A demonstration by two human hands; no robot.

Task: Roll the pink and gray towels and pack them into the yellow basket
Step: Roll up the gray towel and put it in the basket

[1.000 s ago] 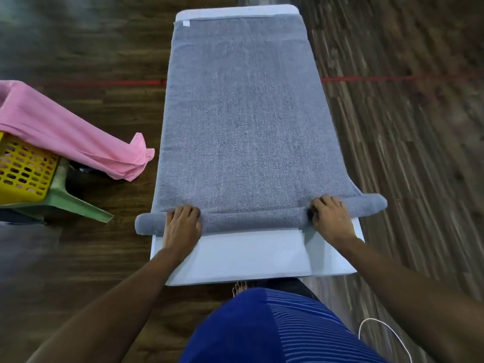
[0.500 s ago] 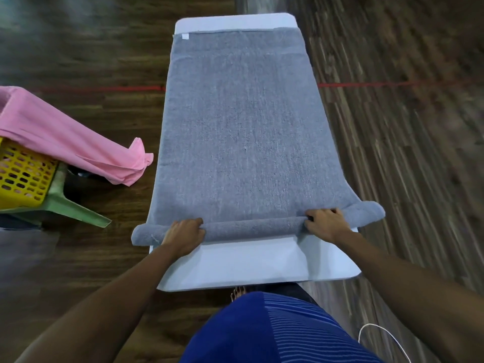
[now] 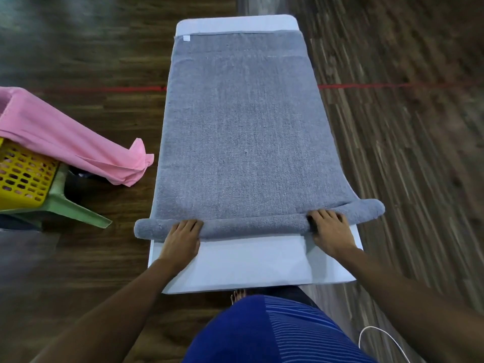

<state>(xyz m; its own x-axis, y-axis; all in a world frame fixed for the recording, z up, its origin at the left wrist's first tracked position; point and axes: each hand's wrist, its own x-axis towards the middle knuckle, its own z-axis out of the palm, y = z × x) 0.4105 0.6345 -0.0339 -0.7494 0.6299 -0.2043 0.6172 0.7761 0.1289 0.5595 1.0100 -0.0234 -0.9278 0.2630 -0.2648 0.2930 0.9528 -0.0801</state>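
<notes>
Head view: the gray towel point(image 3: 243, 132) lies flat along the white table point(image 3: 248, 265), covering it from the far end almost to the near end. There its near edge is wound into a low roll point(image 3: 251, 227). The roll's long axis runs crosswise to the table, and both its ends overhang the table's side edges.

The left hand point(image 3: 183, 238) sits on the roll toward the table's left edge, the right hand point(image 3: 330, 229) toward its right edge. Each has its fingers curled over the top of the roll, grasping it, with the heel of the palm over bare table on the near side.

The unrolled length lies straight beyond both hands, toward the table's far end. The next push therefore probably goes directly away from the body, with neither hand nearer than the other.

Off the table's left side, the pink towel point(image 3: 65, 137) is draped, unrolled, over the yellow basket point(image 3: 23, 176), which stands on a green stool point(image 3: 70, 205).
</notes>
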